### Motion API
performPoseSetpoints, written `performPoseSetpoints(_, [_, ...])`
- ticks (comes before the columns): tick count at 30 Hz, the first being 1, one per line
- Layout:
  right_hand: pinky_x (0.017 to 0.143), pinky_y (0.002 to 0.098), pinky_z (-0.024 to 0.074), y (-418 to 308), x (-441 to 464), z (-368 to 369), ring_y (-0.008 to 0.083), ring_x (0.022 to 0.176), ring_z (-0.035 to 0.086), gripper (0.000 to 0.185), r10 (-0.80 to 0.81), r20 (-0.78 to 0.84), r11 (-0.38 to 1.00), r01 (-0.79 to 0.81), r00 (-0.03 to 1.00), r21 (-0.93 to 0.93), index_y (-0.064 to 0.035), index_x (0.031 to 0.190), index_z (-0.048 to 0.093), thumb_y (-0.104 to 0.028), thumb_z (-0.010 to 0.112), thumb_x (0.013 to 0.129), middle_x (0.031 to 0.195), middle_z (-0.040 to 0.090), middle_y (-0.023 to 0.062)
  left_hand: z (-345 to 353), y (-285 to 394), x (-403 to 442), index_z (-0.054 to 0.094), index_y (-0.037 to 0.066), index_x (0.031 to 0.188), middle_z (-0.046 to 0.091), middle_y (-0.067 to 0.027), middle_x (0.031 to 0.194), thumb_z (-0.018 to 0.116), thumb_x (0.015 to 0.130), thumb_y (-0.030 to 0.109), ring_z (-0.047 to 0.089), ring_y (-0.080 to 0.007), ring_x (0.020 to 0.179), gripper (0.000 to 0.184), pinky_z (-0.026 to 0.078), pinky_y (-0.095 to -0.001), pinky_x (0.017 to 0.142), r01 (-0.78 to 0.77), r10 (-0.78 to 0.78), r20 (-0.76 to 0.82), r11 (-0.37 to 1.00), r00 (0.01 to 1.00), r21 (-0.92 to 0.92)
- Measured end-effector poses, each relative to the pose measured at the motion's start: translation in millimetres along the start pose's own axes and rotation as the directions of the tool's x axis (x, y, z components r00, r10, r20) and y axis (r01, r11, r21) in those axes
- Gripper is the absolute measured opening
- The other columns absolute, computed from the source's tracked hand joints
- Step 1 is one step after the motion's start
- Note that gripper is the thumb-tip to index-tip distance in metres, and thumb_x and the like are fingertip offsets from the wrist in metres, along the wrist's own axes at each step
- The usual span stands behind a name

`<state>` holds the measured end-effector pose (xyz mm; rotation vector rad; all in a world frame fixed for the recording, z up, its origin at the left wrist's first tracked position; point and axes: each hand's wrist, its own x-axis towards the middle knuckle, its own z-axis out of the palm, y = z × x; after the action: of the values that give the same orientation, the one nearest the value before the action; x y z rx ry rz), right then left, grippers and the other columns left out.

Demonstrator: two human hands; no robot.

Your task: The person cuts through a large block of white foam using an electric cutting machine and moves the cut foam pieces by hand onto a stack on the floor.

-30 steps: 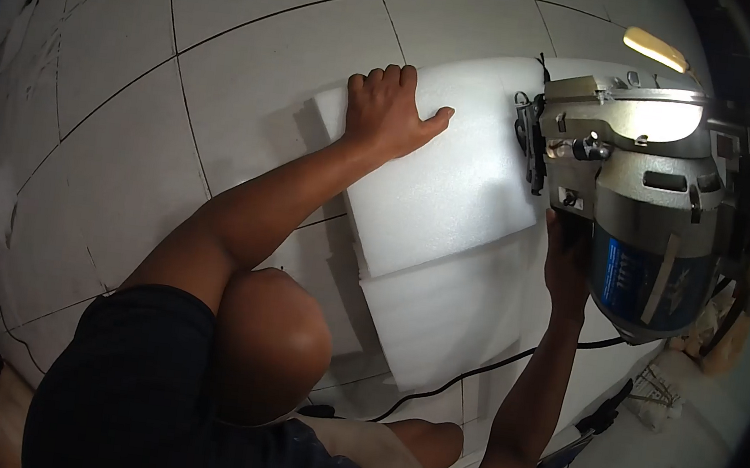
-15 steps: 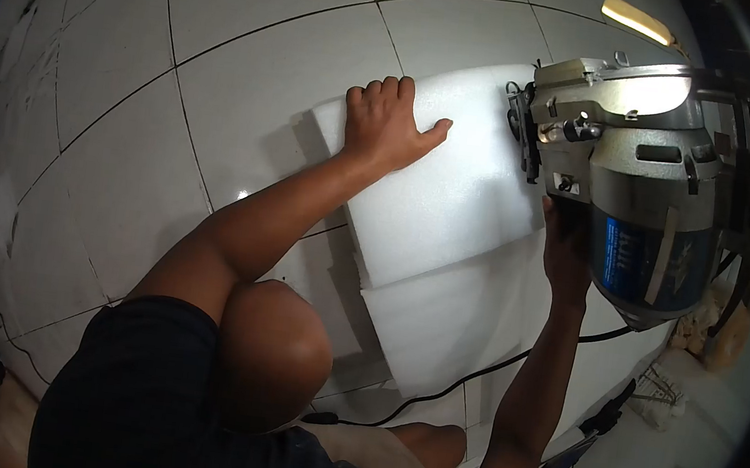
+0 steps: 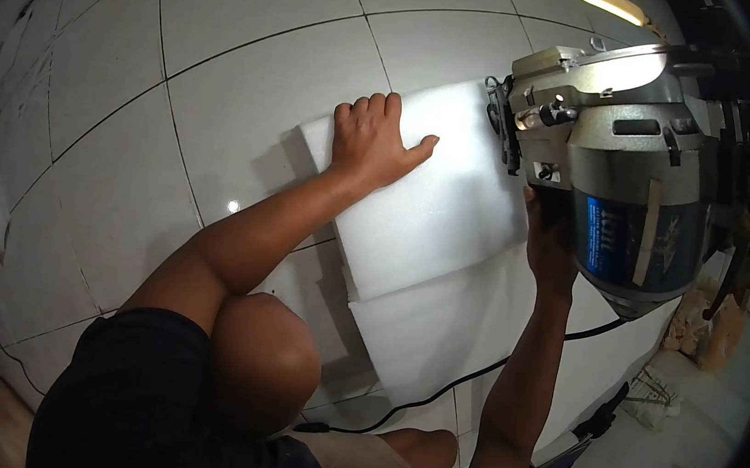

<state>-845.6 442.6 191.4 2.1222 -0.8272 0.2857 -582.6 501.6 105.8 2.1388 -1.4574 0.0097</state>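
My left hand point(image 3: 367, 141) rests on a thick white foam sheet point(image 3: 424, 212), its fingers bent over the far edge and its thumb spread across the top. At the right stands a large grey hand-held sewing machine point(image 3: 624, 161) of the bag-closer kind, with a blue label on its motor housing. Its foot side faces the foam, over the far right part. My right hand point(image 3: 546, 249) is up against the dark part beneath the machine and appears closed on it; most of its fingers are hidden behind the housing. Below, a second foam layer point(image 3: 428, 333) slopes toward me.
A black power cord point(image 3: 460, 378) runs from the machine across the foam to the floor by my leg. A lit yellow bar point(image 3: 610, 2) shows beyond the machine. Tiled floor point(image 3: 258, 45) lies at the left and back. Crumpled packaging point(image 3: 703, 318) lies at the right.
The machine and my right hand have shifted slightly left and away from me relative to the foam. My left hand keeps its place on the foam; the whole view has moved a little.
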Motion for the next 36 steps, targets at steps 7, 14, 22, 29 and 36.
performPoseSetpoints(7, [0.075, 0.0362, 0.0492, 0.2, 0.9, 5.1, 0.0293, 0.082, 0.062, 0.043, 0.161, 0.027, 0.932, -0.161, 0.987, 0.326, -0.0028, 0.100, 0.061, -0.045, 0.060, 0.093, 0.091, 0.064, 0.0138, 4.3, 11.0, -11.7, 0.060, 0.001, 0.105, 0.059, -0.0105, 0.091, 0.062, 0.080, 0.059, 0.053, -0.0230, 0.086, 0.064, 0.033, -0.0386, 0.080, 0.009, -0.009, 0.011, 1.000, 1.000, 0.008])
performPoseSetpoints(14, [0.075, 0.0382, 0.0488, 0.7, -0.5, 10.8, 0.0298, 0.080, 0.063, 0.040, 0.283, 0.136, 0.774, -0.310, 0.949, 0.552, -0.0027, 0.099, 0.064, -0.042, 0.064, 0.091, 0.090, 0.065, 0.0129, 3.0, 19.5, -21.6, 0.060, 0.001, 0.103, 0.058, -0.0105, 0.091, 0.062, 0.079, 0.058, 0.053, -0.0236, 0.085, 0.062, 0.033, -0.0388, 0.080, 0.007, -0.006, -0.029, 1.000, 1.000, 0.021])
performPoseSetpoints(22, [0.077, 0.0410, 0.0489, 3.2, 1.1, 11.8, 0.0326, 0.084, 0.063, 0.051, 0.284, -0.054, 0.848, -0.224, 0.957, 0.481, -0.0003, 0.102, 0.064, -0.048, 0.068, 0.086, 0.090, 0.065, 0.0153, 7.0, 31.7, -37.7, 0.059, 0.000, 0.104, 0.059, -0.0114, 0.092, 0.062, 0.079, 0.058, 0.054, -0.0244, 0.089, 0.064, 0.033, -0.0390, 0.081, 0.018, -0.019, 0.032, 0.999, 0.999, 0.037])
performPoseSetpoints(29, [0.073, 0.0439, 0.0513, 8.5, -0.8, 15.2, 0.0360, 0.083, 0.064, 0.052, 0.276, -0.070, 0.860, -0.214, 0.958, 0.463, -0.0016, 0.103, 0.064, -0.052, 0.065, 0.087, 0.093, 0.066, 0.0165, 16.6, 46.3, -54.5, 0.059, -0.001, 0.106, 0.061, -0.0126, 0.094, 0.061, 0.079, 0.061, 0.056, -0.0252, 0.092, 0.068, 0.035, -0.0386, 0.082, 0.019, -0.018, -0.003, 0.997, 1.000, 0.071])
performPoseSetpoints(36, [0.077, 0.0466, 0.0558, 6.8, -0.5, -4.0, 0.0379, 0.096, 0.066, 0.072, 0.434, 0.329, 0.717, -0.542, 0.839, 0.437, -0.0088, 0.119, 0.058, -0.072, 0.050, 0.084, 0.104, 0.067, 0.0208, 4.2, 64.5, -75.2, 0.059, -0.001, 0.113, 0.061, -0.0149, 0.098, 0.058, 0.079, 0.064, 0.056, -0.0271, 0.095, 0.073, 0.035, -0.0395, 0.084, 0.065, -0.069, 0.045, 0.994, 0.997, 0.089])
